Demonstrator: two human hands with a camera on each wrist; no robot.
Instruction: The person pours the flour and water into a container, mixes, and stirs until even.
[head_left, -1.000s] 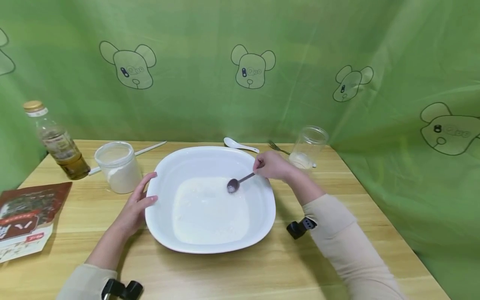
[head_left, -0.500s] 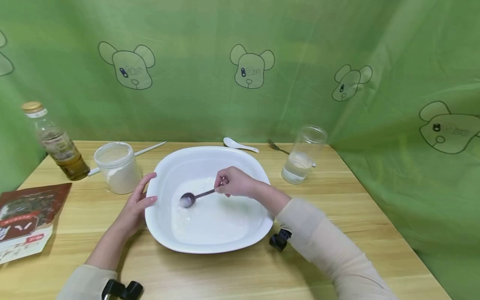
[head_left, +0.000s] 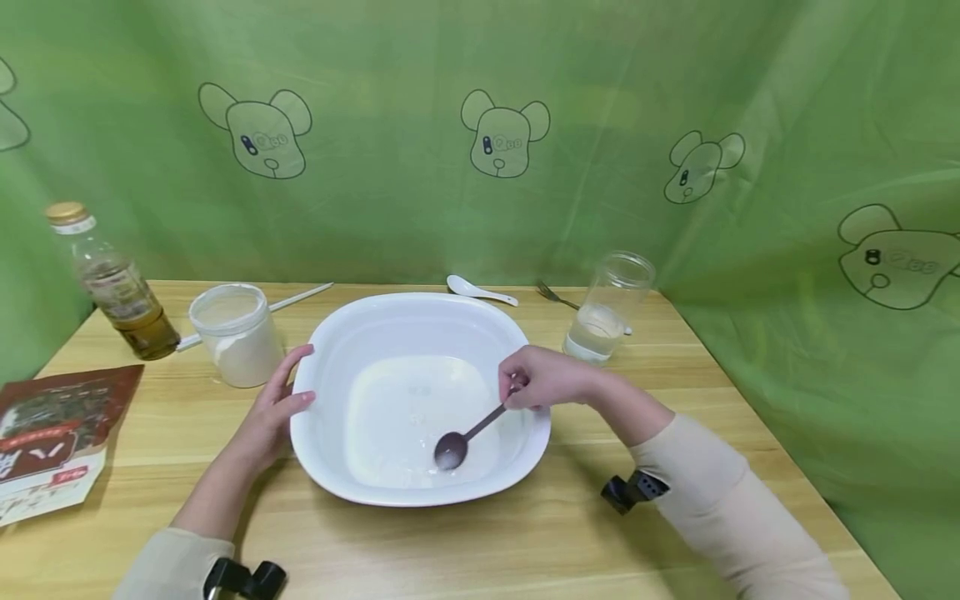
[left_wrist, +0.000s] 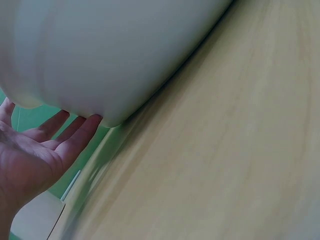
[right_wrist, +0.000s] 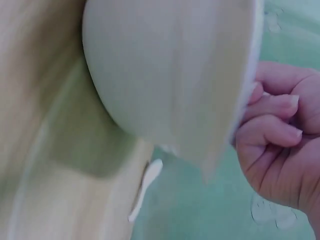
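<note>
From the head, the scene is bright and evenly lit, apparently from above. The white bowl [head_left: 401, 325] nearly washes out inside, with small glints in its liquid and a highlight on the dark spoon [head_left: 452, 451]. Soft shadows lie on the table [head_left: 420, 554] below the bowl and right sleeve [head_left: 723, 492]. Toward the sides, the bottle [head_left: 123, 292] and glass [head_left: 609, 296] lean outward, as through a wide lens. The left wrist view is dimmer, its bowl grey and the left hand [left_wrist: 45, 152] shaded. The right wrist view is hazy and bluish, the rim and right hand [right_wrist: 282, 135] softly blurred.
</note>
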